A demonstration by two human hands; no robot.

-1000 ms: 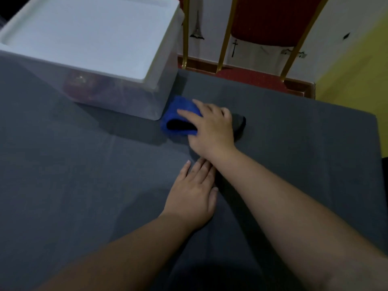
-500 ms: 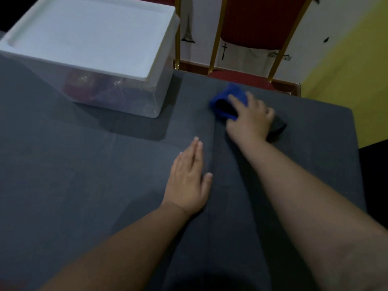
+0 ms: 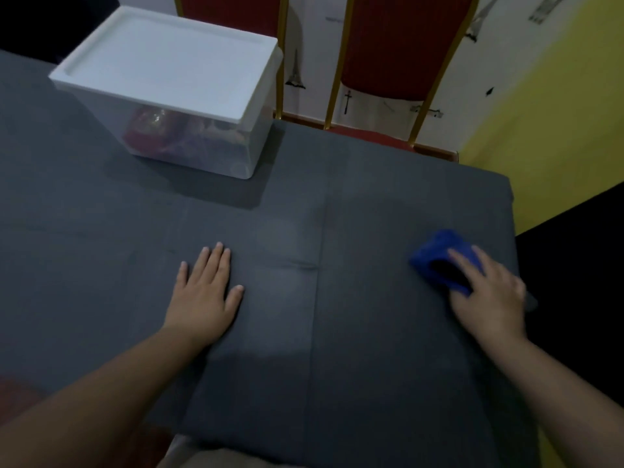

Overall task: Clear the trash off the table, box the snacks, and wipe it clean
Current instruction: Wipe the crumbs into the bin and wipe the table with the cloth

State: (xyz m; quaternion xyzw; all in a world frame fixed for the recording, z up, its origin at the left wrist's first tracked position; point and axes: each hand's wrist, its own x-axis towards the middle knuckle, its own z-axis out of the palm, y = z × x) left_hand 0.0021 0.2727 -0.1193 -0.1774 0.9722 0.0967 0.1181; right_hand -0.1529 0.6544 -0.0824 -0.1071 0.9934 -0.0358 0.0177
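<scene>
Now the wiping: right hand (image 3: 489,295) pressing a blue cloth (image 3: 439,261) flat near the table's right edge.

The fingers lie spread over the cloth, pinning it to the grey tablecloth (image 3: 337,332) rather than gripping it; the left hand (image 3: 202,292) rests open and flat, palm down, holding nothing. The lidded clear storage box (image 3: 175,79) stands at the far left with snack packets (image 3: 152,130) showing dimly through its wall. The cloth looks soft, light and bunched, so it likely slides best under an even palm, and the tablecloth beneath may ruck if dragged hard.
</scene>
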